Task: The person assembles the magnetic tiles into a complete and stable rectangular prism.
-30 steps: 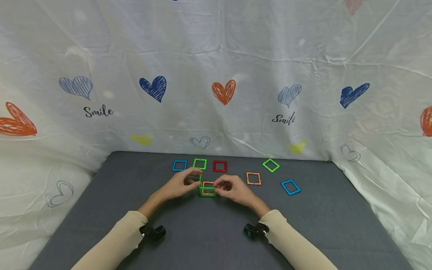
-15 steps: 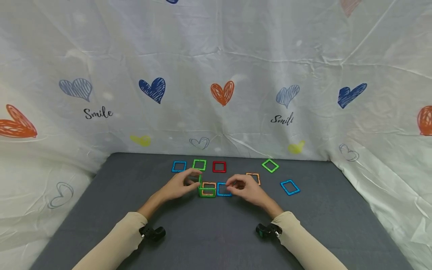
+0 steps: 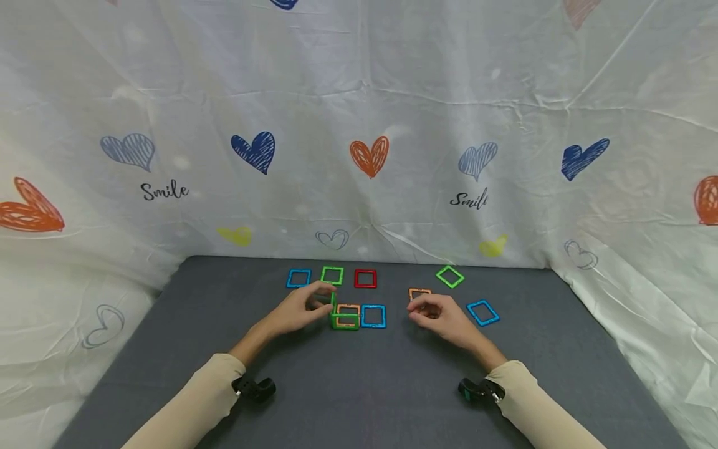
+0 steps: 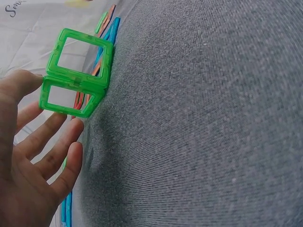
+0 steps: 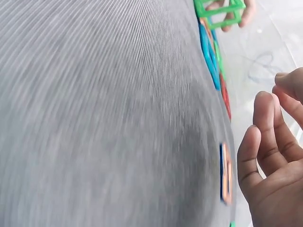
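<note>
My left hand [image 3: 300, 308] pinches an upright green magnetic tile [image 3: 333, 300] with thumb and fingers. In the left wrist view it joins a second upright green tile [image 4: 79, 81] at a corner. An orange tile [image 3: 348, 305] lies behind them, partly seen through the front one. Flat beside it on the right is a blue tile [image 3: 373, 325]. My right hand [image 3: 442, 318] hovers right of that, fingers loosely curled around nothing. It partly covers another orange tile [image 3: 419, 290].
A blue tile [image 3: 299, 270], a green tile [image 3: 332, 269] and a red tile [image 3: 366, 287] lie in a row behind the hands. Further right lie a green tile [image 3: 457, 282] and a blue tile [image 3: 490, 322]. A heart-printed curtain [image 3: 415, 206] rises behind the grey table [image 3: 348, 393].
My right hand has let go of the tiles and moved right, uncovering the flat blue tile beside the orange one. My left hand has stayed in place.
</note>
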{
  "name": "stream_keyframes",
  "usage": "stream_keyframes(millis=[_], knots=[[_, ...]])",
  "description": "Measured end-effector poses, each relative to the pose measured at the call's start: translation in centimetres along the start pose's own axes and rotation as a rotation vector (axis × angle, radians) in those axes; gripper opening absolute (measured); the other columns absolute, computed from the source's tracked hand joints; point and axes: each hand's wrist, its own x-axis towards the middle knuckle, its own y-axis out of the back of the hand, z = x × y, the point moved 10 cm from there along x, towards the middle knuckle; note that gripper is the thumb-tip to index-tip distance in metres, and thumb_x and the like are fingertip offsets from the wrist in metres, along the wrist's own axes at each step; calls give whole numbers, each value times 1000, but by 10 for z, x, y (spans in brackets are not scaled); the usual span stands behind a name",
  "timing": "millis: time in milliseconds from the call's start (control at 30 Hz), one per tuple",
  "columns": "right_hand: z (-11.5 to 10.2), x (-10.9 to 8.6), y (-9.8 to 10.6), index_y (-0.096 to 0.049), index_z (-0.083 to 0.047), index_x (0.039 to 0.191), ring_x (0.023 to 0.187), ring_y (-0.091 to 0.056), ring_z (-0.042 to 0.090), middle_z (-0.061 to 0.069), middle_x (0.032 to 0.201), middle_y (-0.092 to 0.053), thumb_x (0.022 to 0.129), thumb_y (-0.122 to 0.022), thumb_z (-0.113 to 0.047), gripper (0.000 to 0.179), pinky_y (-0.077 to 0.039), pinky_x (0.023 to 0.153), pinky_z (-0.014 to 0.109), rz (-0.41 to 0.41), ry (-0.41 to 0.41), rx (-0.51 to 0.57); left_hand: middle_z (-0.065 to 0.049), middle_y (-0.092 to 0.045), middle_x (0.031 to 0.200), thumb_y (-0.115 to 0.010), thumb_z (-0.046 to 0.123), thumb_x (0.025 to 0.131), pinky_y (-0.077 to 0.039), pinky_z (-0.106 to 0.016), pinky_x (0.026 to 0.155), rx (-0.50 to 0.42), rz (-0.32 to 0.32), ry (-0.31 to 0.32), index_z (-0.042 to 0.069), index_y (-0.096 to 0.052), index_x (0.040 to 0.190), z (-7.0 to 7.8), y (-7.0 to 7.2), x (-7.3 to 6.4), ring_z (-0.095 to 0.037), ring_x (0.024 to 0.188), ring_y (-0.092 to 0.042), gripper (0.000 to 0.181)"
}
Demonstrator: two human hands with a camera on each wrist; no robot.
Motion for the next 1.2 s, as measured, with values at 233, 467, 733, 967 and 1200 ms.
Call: stream_keyframes(millis=[233,467,733,967,1200], knots=[[6,-17,24,-68,7,112,77,-66,31,14,97,-69,97,-69,-2,17,-54,64,29,10,-23,-23,-23,-57,135,-65,18,103,-55,-46,88,-4,-2,-6,-3,-52,142,1,0,1,-32,106,-68,46],[12,-34,48,-67,7,112,76,-67,31,15,97,-70,97,-69,-2,17,-54,63,29,29,-35,-63,-23,-57,135,-66,18,103,-55,-47,88,-3,-3,-2,-2,-52,142,0,0,0,-32,106,-68,46],[14,-49,68,-68,6,110,76,-67,28,12,97,-70,96,-69,1,15,-54,62,27,53,-28,-102,-23,-57,136,-66,18,103,-55,-48,88,0,-4,-3,-3,-52,142,1,1,0,-32,106,-68,46],[14,-55,76,-68,5,110,77,-68,31,13,98,-71,96,-69,2,15,-54,63,28,48,-19,-130,-23,-56,136,-65,18,103,-55,-46,89,1,-3,-8,-3,-52,142,1,1,-1,-32,106,-68,46],[16,-61,90,-69,3,109,76,-67,24,9,96,-70,94,-72,2,16,-54,63,28,65,-28,-203,-23,-56,136,-65,16,103,-55,-44,89,-7,-2,-20,-3,-52,142,1,1,0,-32,107,-68,46]])
